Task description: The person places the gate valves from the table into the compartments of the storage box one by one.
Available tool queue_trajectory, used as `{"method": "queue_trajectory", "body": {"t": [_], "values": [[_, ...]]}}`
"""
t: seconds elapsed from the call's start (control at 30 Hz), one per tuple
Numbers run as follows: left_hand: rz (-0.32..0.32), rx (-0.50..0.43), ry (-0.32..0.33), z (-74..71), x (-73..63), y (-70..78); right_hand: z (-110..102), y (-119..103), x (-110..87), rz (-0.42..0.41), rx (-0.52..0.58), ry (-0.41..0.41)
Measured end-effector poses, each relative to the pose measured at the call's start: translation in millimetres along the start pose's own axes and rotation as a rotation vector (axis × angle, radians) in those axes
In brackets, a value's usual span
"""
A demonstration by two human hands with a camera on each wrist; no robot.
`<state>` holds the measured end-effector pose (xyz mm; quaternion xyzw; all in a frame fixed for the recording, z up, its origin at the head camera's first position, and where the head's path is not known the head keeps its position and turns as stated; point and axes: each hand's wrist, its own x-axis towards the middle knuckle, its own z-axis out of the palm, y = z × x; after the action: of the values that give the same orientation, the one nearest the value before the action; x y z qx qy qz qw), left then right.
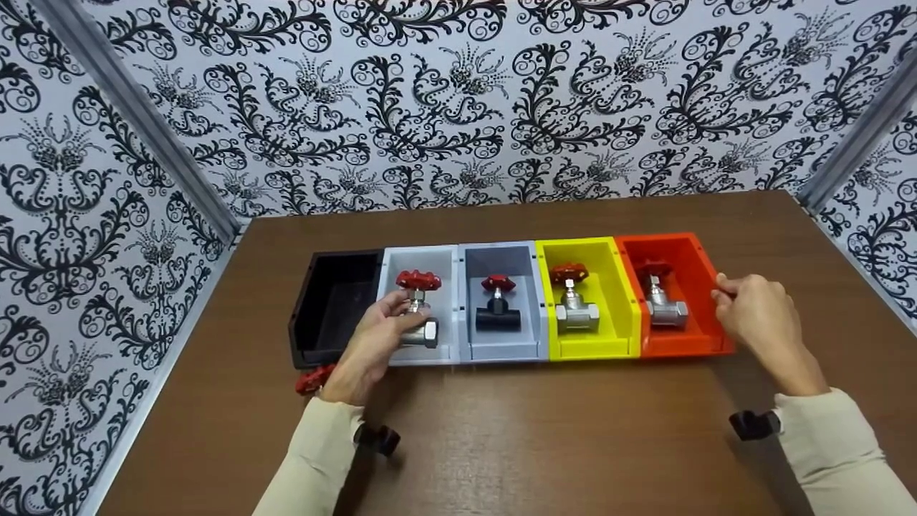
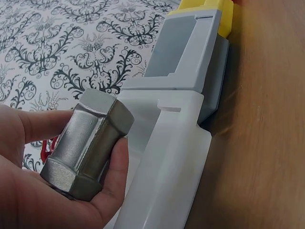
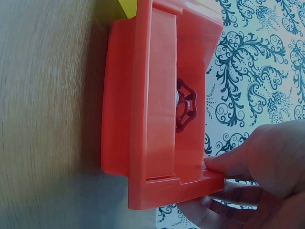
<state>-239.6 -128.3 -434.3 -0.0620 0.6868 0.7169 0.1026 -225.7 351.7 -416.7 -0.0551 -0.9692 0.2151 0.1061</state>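
My left hand (image 1: 372, 337) grips a silver valve (image 2: 86, 143) with a red handwheel (image 1: 418, 280), its thumb and fingers around the metal body. The valve is held over the white bin (image 1: 448, 351); whether it touches the bin, I cannot tell. At the far right, my right hand (image 1: 761, 319) pinches the side wall of the red bin (image 3: 159, 95), thumb on the inner side and fingers outside. Inside that bin stands a silver valve (image 1: 666, 311), its red handwheel (image 3: 187, 106) partly visible in the right wrist view.
In the row, a grey bin (image 1: 501, 351) holds a black valve (image 1: 498, 319) and a yellow bin (image 1: 594, 349) a silver valve (image 1: 577, 316). A black bin (image 1: 301, 333) forms the left end. Another red handwheel (image 1: 313, 380) shows on the brown table (image 1: 501, 444), partly behind my left wrist.
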Motion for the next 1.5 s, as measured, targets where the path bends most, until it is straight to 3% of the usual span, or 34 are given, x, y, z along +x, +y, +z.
{"method": "queue_trajectory", "body": {"t": [0.43,0.77,1.23,1.5], "values": [[0.058,0.035,-0.001,2.5,6.9,0.4,1.7,-0.9,0.8,-0.006,-0.028,-0.005],[0.037,0.052,0.002,4.5,9.7,5.4,-0.4,-0.2,1.1,0.013,-0.03,-0.029],[0.022,0.041,0.007,7.7,13.6,6.4,0.7,1.5,-0.1,-0.019,-0.027,0.003],[0.048,0.025,0.002,9.6,15.9,5.1,4.3,0.9,-1.0,-0.059,-0.027,0.062]]}}
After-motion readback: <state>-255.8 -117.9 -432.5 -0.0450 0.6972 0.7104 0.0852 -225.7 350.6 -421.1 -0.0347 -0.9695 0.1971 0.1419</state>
